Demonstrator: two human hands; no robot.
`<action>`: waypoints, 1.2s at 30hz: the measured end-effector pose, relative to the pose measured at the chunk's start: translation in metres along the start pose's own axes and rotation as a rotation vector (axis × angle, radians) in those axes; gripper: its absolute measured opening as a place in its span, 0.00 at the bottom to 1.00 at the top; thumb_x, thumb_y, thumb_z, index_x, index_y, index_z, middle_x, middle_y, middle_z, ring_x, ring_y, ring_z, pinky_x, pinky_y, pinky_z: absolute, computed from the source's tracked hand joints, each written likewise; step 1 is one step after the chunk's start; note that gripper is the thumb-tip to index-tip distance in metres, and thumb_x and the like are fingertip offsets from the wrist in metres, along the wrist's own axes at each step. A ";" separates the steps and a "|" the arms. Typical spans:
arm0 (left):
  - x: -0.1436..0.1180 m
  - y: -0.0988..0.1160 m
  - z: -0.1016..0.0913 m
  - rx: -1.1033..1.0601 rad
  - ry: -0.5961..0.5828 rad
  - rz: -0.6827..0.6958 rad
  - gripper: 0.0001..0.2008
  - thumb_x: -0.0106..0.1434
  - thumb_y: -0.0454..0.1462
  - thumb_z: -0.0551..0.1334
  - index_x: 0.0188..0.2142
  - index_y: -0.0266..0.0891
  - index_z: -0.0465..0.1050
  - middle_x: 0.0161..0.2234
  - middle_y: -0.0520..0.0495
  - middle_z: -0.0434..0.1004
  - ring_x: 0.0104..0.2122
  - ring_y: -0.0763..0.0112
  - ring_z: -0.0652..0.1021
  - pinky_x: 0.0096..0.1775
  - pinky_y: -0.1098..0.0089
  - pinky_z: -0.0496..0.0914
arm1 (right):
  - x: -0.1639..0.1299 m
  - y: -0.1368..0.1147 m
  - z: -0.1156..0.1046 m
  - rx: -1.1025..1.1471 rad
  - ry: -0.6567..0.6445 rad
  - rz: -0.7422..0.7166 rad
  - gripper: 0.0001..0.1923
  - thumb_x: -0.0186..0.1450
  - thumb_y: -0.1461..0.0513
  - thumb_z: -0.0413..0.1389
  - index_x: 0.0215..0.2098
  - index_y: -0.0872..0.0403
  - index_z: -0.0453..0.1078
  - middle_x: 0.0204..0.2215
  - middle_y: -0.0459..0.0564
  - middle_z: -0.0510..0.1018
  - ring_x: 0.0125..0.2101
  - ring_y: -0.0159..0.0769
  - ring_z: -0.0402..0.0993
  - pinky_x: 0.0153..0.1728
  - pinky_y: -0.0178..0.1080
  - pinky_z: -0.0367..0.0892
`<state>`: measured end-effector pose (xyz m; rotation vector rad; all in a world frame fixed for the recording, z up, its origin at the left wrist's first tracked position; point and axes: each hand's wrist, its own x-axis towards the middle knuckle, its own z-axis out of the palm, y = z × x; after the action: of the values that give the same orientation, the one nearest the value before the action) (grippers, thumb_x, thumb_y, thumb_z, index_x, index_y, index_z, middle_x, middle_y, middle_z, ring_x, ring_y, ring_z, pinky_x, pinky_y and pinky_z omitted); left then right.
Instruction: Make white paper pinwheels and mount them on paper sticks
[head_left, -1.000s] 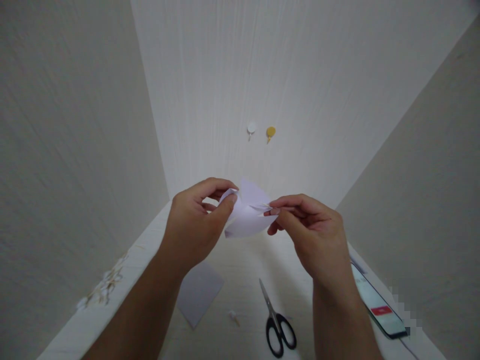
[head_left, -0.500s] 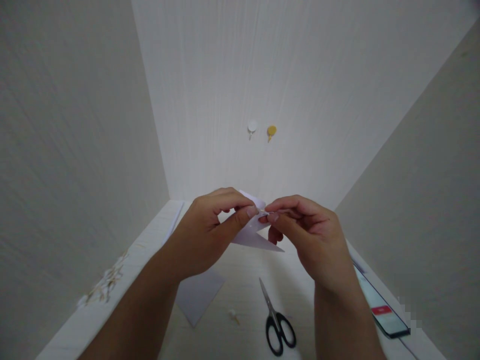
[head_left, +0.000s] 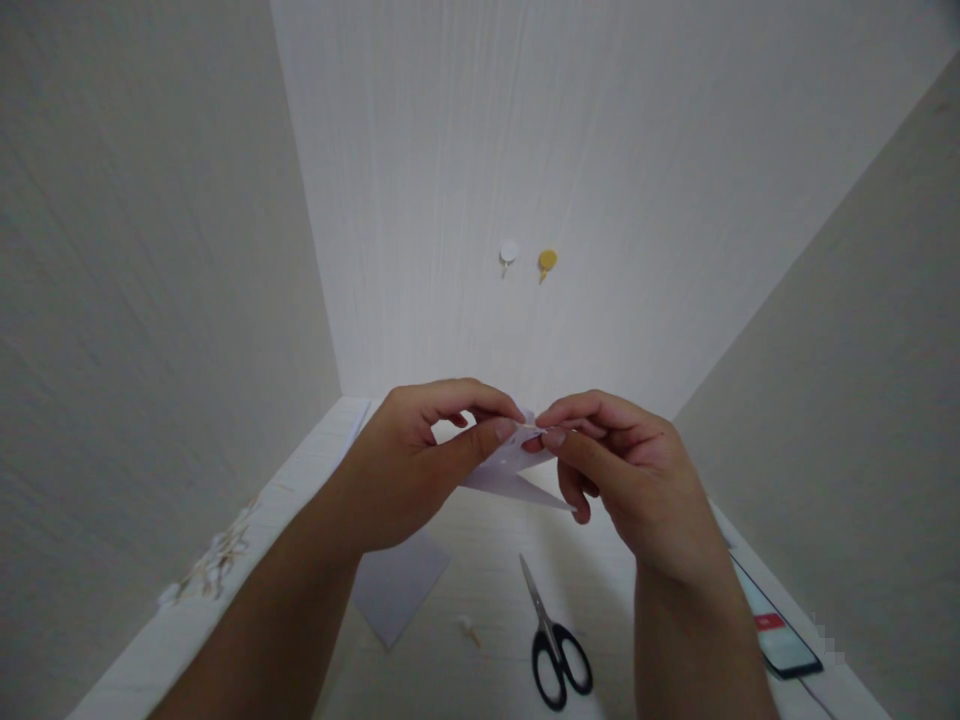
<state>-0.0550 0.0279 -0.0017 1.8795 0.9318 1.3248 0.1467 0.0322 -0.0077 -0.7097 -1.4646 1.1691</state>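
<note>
Folded paper (head_left: 510, 488), white, one piece: held above the tabletop (head_left: 427, 685), between the two hands. Long axis runs crosswise from left hand to right hand; a lower flap tapers to a point directed rightward and slightly toward the wearer, ending at the right hand's lower fingers, contact uncertain. Left hand (head_left: 424, 460): thumb and fingers pinching the paper. Right hand (head_left: 634, 465): thumb and forefinger pinching its near edge, close by the left thumb. Folds between the fingertips: covered, small, hard to make out.

Flat sheet (head_left: 401, 590): below the left hand, partly covered by its wrist. Scissors (head_left: 550, 635), black-handled: below and between the hands, blades pointing away from the wearer. Phone (head_left: 787, 640): beyond the right forearm, partly hidden by it. Small white-tipped sticks (head_left: 214, 565): heaped left of the left forearm, blurred.
</note>
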 end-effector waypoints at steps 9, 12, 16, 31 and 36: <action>-0.004 -0.005 0.001 0.003 0.100 0.075 0.02 0.66 0.33 0.67 0.36 0.42 0.77 0.35 0.52 0.80 0.35 0.72 0.77 0.34 0.74 0.69 | 0.002 0.003 -0.001 -0.013 0.022 0.014 0.02 0.63 0.65 0.65 0.35 0.53 0.81 0.25 0.45 0.83 0.12 0.21 0.65 0.11 0.25 0.54; -0.004 -0.003 0.002 0.006 0.088 0.051 0.03 0.66 0.33 0.67 0.38 0.43 0.79 0.36 0.52 0.82 0.36 0.72 0.78 0.34 0.74 0.69 | 0.003 0.004 -0.002 -0.019 0.039 0.005 0.03 0.63 0.65 0.65 0.35 0.53 0.81 0.25 0.44 0.82 0.12 0.20 0.61 0.11 0.26 0.52; -0.005 -0.002 0.003 0.005 0.084 0.054 0.04 0.65 0.33 0.67 0.39 0.43 0.80 0.36 0.53 0.82 0.37 0.72 0.79 0.37 0.74 0.70 | 0.003 0.005 -0.004 -0.030 0.039 0.009 0.02 0.63 0.65 0.65 0.36 0.52 0.81 0.25 0.44 0.82 0.13 0.19 0.59 0.12 0.25 0.50; -0.005 -0.001 0.002 0.014 0.062 0.153 0.05 0.67 0.31 0.67 0.39 0.43 0.79 0.36 0.54 0.81 0.38 0.74 0.78 0.41 0.73 0.70 | 0.001 0.000 -0.004 0.021 -0.035 0.047 0.02 0.65 0.62 0.66 0.36 0.54 0.80 0.25 0.45 0.82 0.12 0.19 0.58 0.11 0.26 0.48; -0.005 0.001 0.002 0.003 0.043 0.157 0.05 0.67 0.31 0.67 0.38 0.43 0.80 0.35 0.54 0.81 0.37 0.74 0.78 0.41 0.73 0.71 | 0.001 0.000 -0.004 0.014 -0.049 0.062 0.02 0.65 0.63 0.66 0.36 0.53 0.80 0.26 0.45 0.83 0.12 0.18 0.57 0.11 0.25 0.46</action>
<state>-0.0546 0.0229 -0.0043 1.9669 0.8207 1.4621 0.1502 0.0337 -0.0074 -0.7256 -1.4831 1.2511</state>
